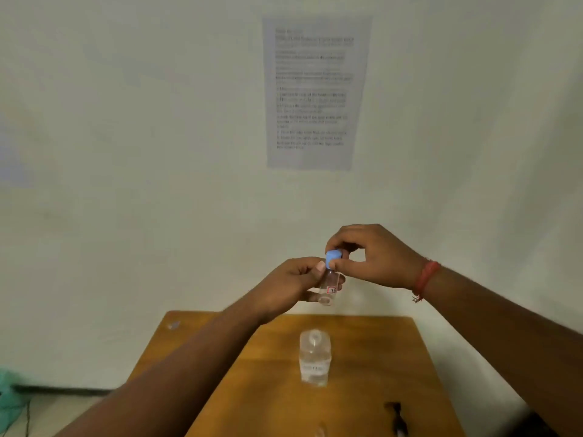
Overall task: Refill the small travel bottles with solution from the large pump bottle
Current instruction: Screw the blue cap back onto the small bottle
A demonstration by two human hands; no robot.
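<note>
A small clear travel bottle (pixel 329 287) with a red label is held up in the air above the far edge of the wooden table (pixel 271 383). My left hand (pixel 291 283) grips its body. My right hand (pixel 370 255) pinches the blue cap (pixel 332 258) on top of it between thumb and fingers. A larger clear bottle (pixel 315 357) holding clear liquid stands upright near the middle of the table, below my hands. No pump head is visible on it.
A black object (pixel 398 419) lies near the table's front right. Part of a clear item (pixel 320 432) shows at the bottom edge. A printed sheet (pixel 315 93) hangs on the white wall behind. Green cloth (pixel 9 395) lies on the floor at left.
</note>
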